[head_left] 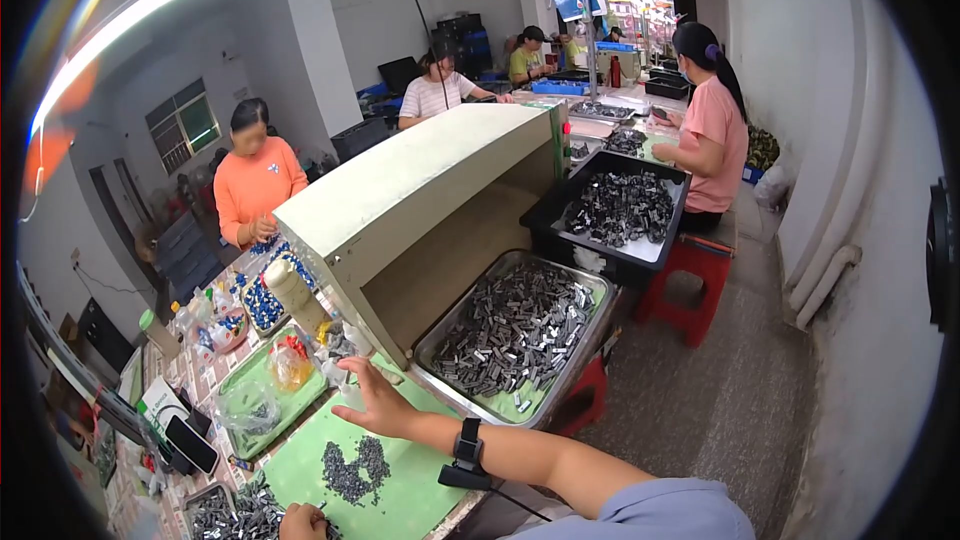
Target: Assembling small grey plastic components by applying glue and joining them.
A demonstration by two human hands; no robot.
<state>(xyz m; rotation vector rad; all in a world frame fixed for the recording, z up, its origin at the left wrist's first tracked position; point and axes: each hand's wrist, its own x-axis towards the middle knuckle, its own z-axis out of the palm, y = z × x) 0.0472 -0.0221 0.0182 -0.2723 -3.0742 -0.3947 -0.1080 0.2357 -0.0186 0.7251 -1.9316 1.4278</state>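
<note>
My right hand [375, 402] reaches over the green mat [420, 480] from the right, fingers spread, with nothing visible in it. It is nearest to a small white bottle [345, 392], partly hidden behind the fingers. Below it on the mat lies a loose pile of small dark grey pieces [355, 470]. At the lower edge shows part of my left hand [303, 522], its fingers curled together beside a heap of black and silver parts [235, 515]. What those fingers hold, if anything, is too small to make out.
A steel tray [515, 340] of dark parts sits before the beige hooded housing [430, 200]. Behind it stands a black bin [620, 210]; red stools [690, 275] stand on the right. A green tray [270, 390] holds plastic bags. Several people work along the table.
</note>
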